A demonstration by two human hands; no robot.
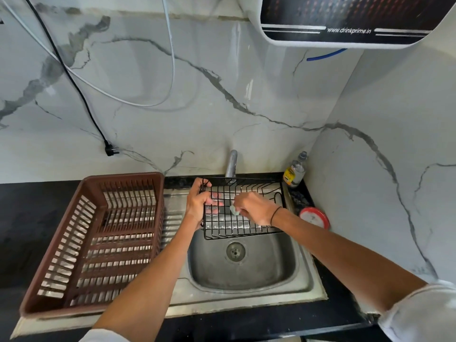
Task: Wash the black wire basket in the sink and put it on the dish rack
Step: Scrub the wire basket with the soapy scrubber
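**Metal, plastic and stone around the sink**

The sink is brushed steel, dull grey with a soft sheen, and its ribbed draining board reflects light in bands. The tap is shinier metal. The basket is thin wire with a smooth black coating. The dish rack is brown slatted plastic, slightly glossy. The wall looks like polished white marble with grey veins. The counter is dark, speckled stone. The bottle is clear plastic.
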